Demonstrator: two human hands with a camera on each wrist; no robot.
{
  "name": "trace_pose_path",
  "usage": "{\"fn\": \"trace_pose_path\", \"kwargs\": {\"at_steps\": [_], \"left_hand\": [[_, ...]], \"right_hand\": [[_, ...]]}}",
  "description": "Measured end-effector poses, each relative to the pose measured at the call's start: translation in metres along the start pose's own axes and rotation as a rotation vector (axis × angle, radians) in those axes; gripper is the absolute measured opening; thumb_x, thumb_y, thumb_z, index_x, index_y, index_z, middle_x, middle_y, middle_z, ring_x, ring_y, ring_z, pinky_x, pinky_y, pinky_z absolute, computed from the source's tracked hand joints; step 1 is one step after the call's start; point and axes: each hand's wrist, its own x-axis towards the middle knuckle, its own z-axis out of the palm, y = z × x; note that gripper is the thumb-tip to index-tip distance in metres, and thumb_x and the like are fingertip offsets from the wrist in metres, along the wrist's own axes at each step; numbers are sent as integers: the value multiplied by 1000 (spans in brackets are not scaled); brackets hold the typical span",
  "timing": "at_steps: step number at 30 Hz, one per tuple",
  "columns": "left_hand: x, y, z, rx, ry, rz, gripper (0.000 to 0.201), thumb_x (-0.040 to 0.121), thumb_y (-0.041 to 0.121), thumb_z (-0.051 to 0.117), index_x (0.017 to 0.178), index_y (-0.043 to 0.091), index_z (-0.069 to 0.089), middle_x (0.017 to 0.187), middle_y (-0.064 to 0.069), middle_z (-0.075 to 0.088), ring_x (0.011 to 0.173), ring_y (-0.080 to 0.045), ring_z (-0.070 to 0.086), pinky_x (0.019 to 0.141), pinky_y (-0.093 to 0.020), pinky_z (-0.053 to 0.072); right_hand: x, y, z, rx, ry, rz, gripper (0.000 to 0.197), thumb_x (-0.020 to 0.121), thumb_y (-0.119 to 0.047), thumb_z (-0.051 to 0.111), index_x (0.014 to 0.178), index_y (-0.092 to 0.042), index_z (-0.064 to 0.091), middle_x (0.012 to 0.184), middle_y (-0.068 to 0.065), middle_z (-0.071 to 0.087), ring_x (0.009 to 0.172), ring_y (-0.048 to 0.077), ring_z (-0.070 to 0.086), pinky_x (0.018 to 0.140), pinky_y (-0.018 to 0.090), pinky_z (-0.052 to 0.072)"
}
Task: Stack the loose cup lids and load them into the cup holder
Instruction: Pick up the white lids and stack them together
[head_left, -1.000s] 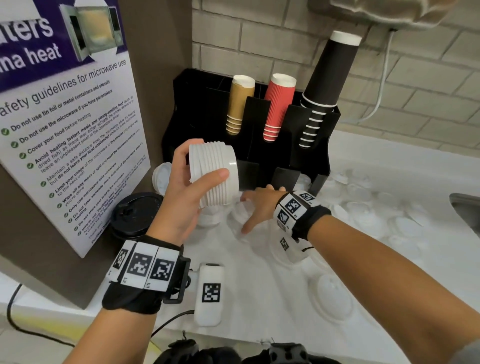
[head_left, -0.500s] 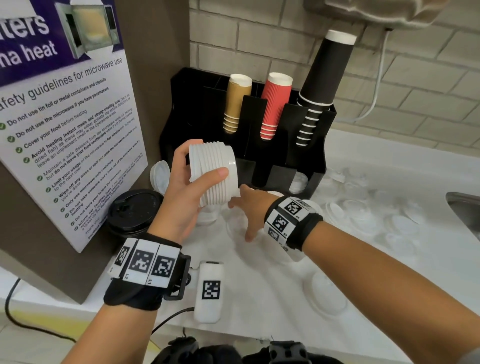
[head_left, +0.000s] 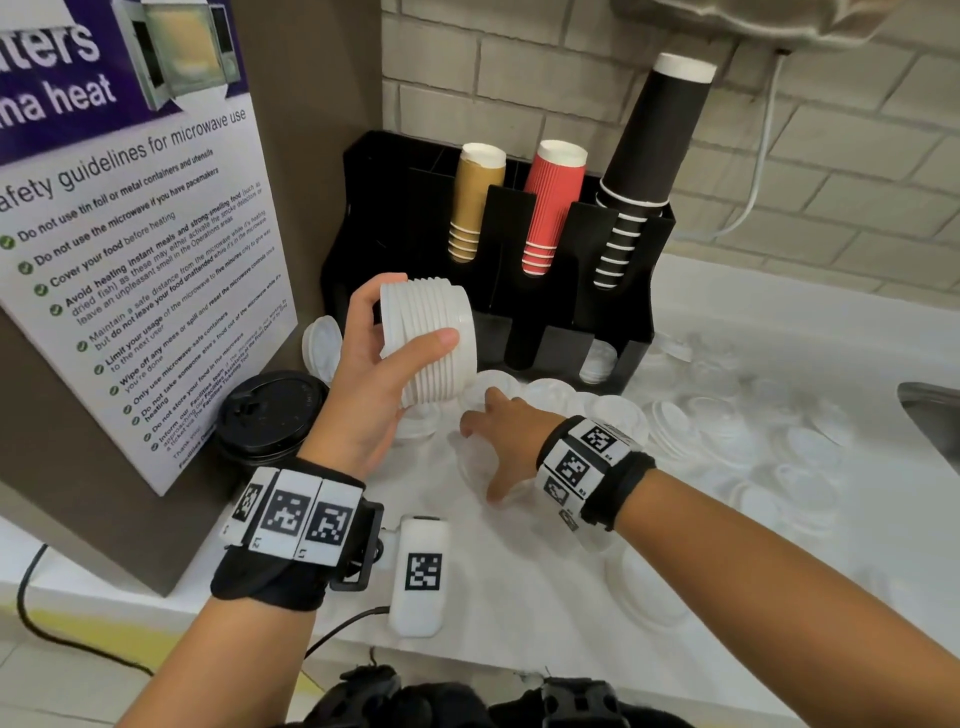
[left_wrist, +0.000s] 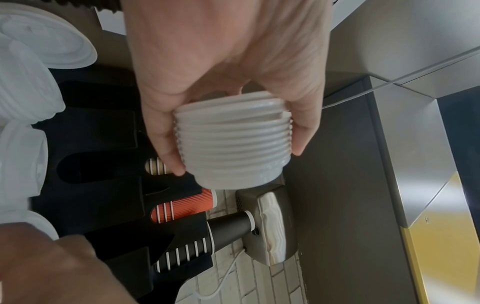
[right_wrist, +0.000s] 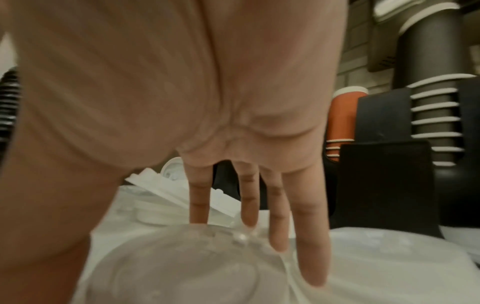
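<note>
My left hand (head_left: 410, 317) holds a stack of several white cup lids (head_left: 428, 343) on its side, thumb on the near edge and fingers on the far edge, just in front of the black cup holder (head_left: 613, 322). The left wrist view shows the same stack of lids (left_wrist: 233, 144) gripped between thumb and fingers. My right hand (head_left: 483, 457) reaches down to the counter with straight, spread fingers (right_wrist: 309, 246) touching the rim of a loose lid (right_wrist: 194, 267). More loose white lids (head_left: 727, 431) lie scattered to the right.
The holder carries brown cups (head_left: 475, 202), red cups (head_left: 553, 208) and black cups (head_left: 649, 171); one lower slot has lids (head_left: 597, 361). A stack of black lids (head_left: 270, 410) sits left beside the microwave sign (head_left: 130, 260). A white tagged device (head_left: 423, 571) lies near the front edge. A sink rim (head_left: 935, 415) is at far right.
My right hand has drawn back from the holder's front, leftward and toward me, onto a loose lid under the stack. The left hand with the stack has hardly moved.
</note>
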Motion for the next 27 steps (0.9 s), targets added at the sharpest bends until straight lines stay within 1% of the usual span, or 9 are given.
{"fn": "trace_pose_path", "kwargs": {"at_steps": [4,7,9,11,13,16,20,23,27], "left_hand": [[2,-1,2,-17,-10,-6,58,72,21,68,123,35,44,116,10,56,105,-11,58,66,-23,54],[2,-3,2,-26,-12,-7,61,72,18,78,121,35,45,113,11,57,103,-10,59,66,-22,53],[1,-4,1,-29,-5,0,63,70,20,77,122,34,44,113,10,57,104,-11,58,67,-22,53],[1,-6,0,-30,2,-1,63,71,17,79,121,34,44,114,9,57,107,-13,58,71,-24,54],[2,-7,0,-16,3,-6,58,71,19,70,121,34,45,115,8,56,109,-14,57,73,-26,54],[3,-12,1,-6,-31,-50,59,69,20,68,122,34,45,118,6,56,109,-15,57,72,-27,54],[3,-20,1,6,-120,-105,59,69,20,70,122,36,47,118,5,55,107,-13,58,68,-25,54],[3,-24,1,12,-150,-123,68,62,29,78,123,37,48,121,2,56,109,-14,59,69,-27,54],[5,-25,3,7,-146,-129,73,57,37,77,124,38,48,123,2,55,110,-16,58,69,-26,54]], "right_hand": [[-4,7,3,119,36,-33,75,70,-30,82,134,-28,41,123,5,34,98,25,51,76,34,49],[-10,13,-3,278,134,-59,67,70,-32,80,128,-31,44,115,2,36,100,24,51,86,39,51],[-18,23,-11,432,233,-93,63,71,-31,78,125,-31,45,115,2,38,105,23,50,91,37,49],[-30,34,-19,640,364,-153,57,73,-25,77,122,-30,48,116,3,45,108,21,50,92,31,49],[-44,38,-24,978,469,-226,53,74,-18,75,119,-31,50,115,3,51,104,20,57,84,25,52],[-62,32,-23,1321,549,-345,57,71,-22,68,123,-35,50,122,6,54,103,22,62,82,35,56],[-68,20,-20,1275,595,-450,61,71,-26,66,128,-34,48,127,3,53,110,18,57,89,39,52],[-68,16,-18,1249,612,-462,60,71,-26,67,128,-31,47,128,5,52,113,20,55,96,40,49],[-67,13,-17,1251,651,-456,60,72,-23,68,128,-25,46,128,4,52,115,20,54,99,39,47]]}}
